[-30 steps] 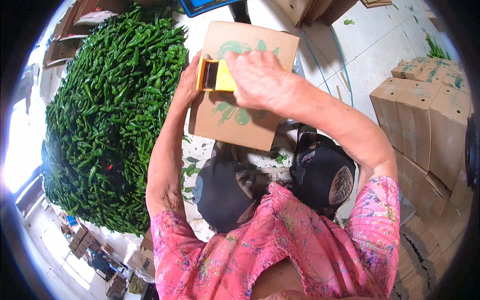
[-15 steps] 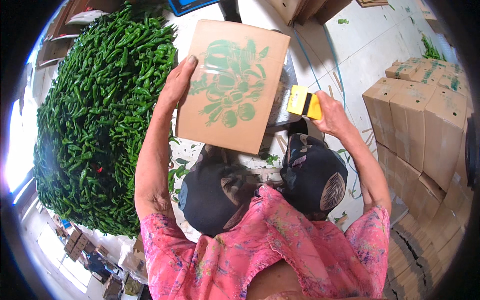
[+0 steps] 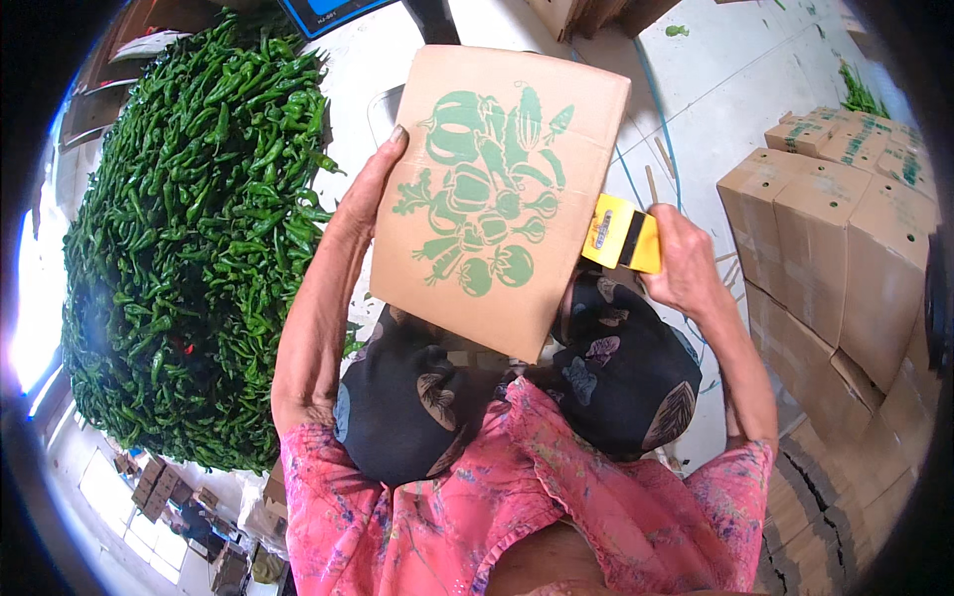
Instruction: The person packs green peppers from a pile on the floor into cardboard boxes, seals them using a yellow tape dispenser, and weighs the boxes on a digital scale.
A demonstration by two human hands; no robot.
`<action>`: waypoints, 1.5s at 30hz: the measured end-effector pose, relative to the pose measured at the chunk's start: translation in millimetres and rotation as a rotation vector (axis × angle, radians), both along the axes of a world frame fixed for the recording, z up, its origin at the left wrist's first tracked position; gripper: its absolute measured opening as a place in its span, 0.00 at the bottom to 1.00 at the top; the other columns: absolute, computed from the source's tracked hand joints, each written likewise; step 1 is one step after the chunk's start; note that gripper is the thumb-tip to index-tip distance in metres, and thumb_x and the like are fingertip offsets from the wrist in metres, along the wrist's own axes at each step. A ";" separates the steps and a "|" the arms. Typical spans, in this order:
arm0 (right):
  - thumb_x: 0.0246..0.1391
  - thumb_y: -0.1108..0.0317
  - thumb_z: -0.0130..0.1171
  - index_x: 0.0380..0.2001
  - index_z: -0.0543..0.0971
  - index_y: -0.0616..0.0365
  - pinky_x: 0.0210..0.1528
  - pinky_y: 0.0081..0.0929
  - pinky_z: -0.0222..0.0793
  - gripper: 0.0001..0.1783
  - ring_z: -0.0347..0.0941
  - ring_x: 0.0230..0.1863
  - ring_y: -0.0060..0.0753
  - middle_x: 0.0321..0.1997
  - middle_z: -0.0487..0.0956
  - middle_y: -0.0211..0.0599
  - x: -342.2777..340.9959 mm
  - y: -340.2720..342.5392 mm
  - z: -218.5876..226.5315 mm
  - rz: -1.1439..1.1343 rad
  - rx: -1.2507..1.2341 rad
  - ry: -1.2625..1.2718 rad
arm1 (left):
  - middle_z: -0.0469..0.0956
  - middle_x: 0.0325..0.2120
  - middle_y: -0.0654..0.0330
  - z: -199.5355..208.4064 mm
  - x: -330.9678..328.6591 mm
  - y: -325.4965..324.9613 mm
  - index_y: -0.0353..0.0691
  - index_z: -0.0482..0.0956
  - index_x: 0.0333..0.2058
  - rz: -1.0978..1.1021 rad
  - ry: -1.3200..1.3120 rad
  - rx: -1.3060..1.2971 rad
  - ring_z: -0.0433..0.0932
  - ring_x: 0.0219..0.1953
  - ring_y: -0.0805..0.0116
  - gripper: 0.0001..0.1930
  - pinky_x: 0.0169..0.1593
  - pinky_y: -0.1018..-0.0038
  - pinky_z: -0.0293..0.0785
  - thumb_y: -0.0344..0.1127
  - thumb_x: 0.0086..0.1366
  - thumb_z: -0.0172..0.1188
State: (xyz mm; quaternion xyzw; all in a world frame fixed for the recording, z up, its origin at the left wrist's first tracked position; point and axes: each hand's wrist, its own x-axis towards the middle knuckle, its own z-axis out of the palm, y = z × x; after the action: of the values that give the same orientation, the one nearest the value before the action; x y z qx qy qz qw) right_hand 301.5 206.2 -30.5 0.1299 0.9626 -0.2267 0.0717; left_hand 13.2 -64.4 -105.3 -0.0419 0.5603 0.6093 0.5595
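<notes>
Guessing stiff carton (image 3: 502,194), so grab edges: left grip (image 3: 370,189) holds its left side, right grip (image 3: 686,256) clutches yellow dispenser (image 3: 618,233) by its right.

One fisheye camera on the person's head looked steeply down past the pink shirt (image 3: 397,526) and the knees (image 3: 407,407), from close above. The box (image 3: 502,204) sat near the middle of its field, facing the lens. The view spread wide to a pepper heap (image 3: 194,263) on the left and stacked boxes (image 3: 810,238) on the right, where straight edges bent.
</notes>
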 end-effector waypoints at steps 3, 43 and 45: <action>0.36 0.75 0.64 0.45 0.68 0.62 0.37 0.49 0.76 0.28 0.78 0.35 0.59 0.34 0.76 0.53 -21.1 -5.8 63.1 0.049 0.101 -0.095 | 0.79 0.52 0.47 -9.0 5.5 5.9 0.34 0.68 0.64 0.112 -0.106 0.089 0.83 0.48 0.61 0.35 0.48 0.67 0.85 0.60 0.75 0.46; 0.37 0.73 0.69 0.45 0.67 0.61 0.42 0.47 0.77 0.31 0.78 0.41 0.62 0.39 0.77 0.54 15.9 -13.2 -119.5 -0.036 -0.154 0.247 | 0.81 0.39 0.35 53.1 -75.9 2.0 0.44 0.77 0.51 -0.318 1.335 -0.731 0.77 0.45 0.29 0.34 0.49 0.44 0.71 0.67 0.74 0.33; 0.38 0.72 0.70 0.46 0.67 0.61 0.41 0.48 0.77 0.30 0.77 0.40 0.63 0.38 0.77 0.54 27.0 -13.6 -119.8 -0.090 -0.177 0.140 | 0.81 0.39 0.36 53.1 -72.7 1.2 0.44 0.77 0.52 -0.303 1.361 -0.701 0.77 0.45 0.29 0.35 0.49 0.45 0.71 0.67 0.74 0.32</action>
State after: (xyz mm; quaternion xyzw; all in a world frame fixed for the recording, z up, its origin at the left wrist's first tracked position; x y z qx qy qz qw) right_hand 328.5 192.5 -150.3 0.1501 0.9347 -0.3223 0.0050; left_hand -59.5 -63.2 -52.3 0.2438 0.9397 0.2055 0.1240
